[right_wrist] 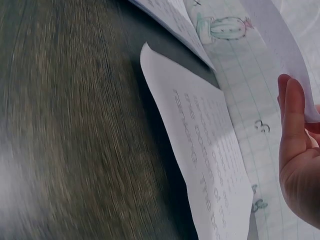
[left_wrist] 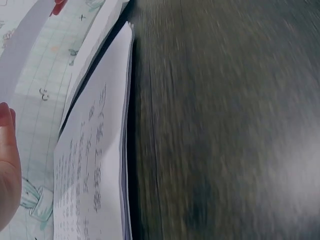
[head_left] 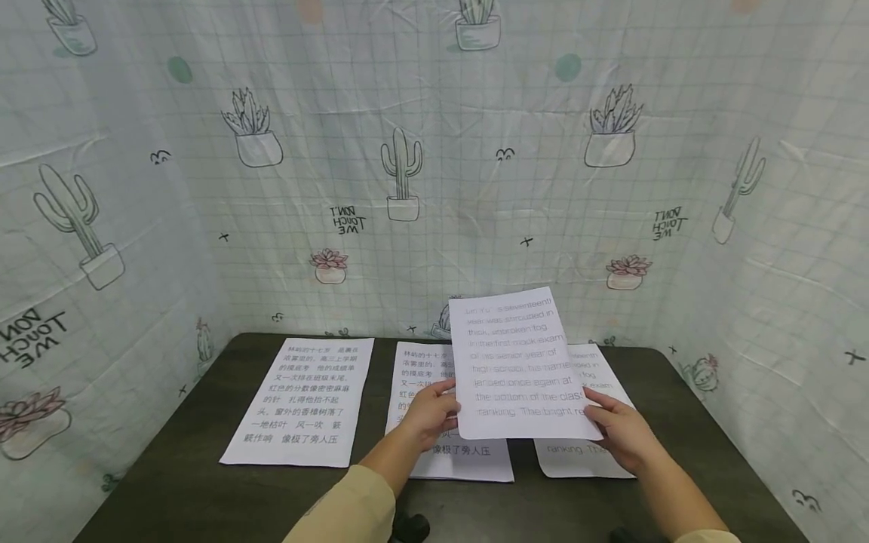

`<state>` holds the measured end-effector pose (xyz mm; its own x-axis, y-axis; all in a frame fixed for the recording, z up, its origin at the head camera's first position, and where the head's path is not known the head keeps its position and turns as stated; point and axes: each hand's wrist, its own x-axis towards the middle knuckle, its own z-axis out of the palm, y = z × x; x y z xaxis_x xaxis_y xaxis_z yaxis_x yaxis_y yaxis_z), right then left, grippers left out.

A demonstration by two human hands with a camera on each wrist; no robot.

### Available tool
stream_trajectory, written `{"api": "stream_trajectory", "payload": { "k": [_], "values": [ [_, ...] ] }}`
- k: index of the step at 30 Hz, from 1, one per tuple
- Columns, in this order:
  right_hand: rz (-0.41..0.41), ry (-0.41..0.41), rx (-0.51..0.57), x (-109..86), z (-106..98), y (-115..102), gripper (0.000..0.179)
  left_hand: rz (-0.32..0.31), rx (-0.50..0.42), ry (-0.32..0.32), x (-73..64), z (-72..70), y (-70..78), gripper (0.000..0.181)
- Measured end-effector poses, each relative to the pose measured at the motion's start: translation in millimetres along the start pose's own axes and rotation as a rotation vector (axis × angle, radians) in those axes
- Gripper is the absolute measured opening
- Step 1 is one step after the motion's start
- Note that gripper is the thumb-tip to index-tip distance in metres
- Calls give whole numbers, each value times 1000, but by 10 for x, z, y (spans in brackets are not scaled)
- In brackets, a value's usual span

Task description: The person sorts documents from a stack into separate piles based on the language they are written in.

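Note:
A white sheet of paper [head_left: 512, 362] with printed English text is held up between both hands, tilted toward the head camera. My left hand [head_left: 429, 416] pinches its left edge near the lower corner. At the lower right corner, my right hand [head_left: 627, 436] grips the paper between thumb and fingers. Below the left hand lies a stack of sheets with Chinese text [head_left: 468, 469], partly covered by the raised sheet. Under the right hand is English-text paper [head_left: 577, 464], also partly hidden. In the right wrist view the held sheet [right_wrist: 282, 42] bends slightly above the fingers [right_wrist: 295, 105].
Another pile with Chinese text [head_left: 299, 403] lies on the left of the dark wooden table [head_left: 170, 467]. A cloth with cactus drawings [head_left: 434, 173] hangs close behind and along both sides. Small dark objects [head_left: 410, 526] show at the near edge.

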<state>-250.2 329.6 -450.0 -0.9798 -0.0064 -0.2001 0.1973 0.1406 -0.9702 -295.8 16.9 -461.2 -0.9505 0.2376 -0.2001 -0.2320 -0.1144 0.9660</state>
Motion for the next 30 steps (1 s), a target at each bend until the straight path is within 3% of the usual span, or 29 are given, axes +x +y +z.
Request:
{"api": "stream_trajectory", "payload": {
  "k": [9,25,30],
  "values": [
    [9,14,-24,-38,-271,68,60,12,-13,-44,34,272,-26,62],
    [30,2,15,-94,-643,217,63,6,-21,-22,80,698,-124,64],
    [52,31,38,-102,-755,260,62,0,-19,-21,86,819,-124,63]
  ]
}}
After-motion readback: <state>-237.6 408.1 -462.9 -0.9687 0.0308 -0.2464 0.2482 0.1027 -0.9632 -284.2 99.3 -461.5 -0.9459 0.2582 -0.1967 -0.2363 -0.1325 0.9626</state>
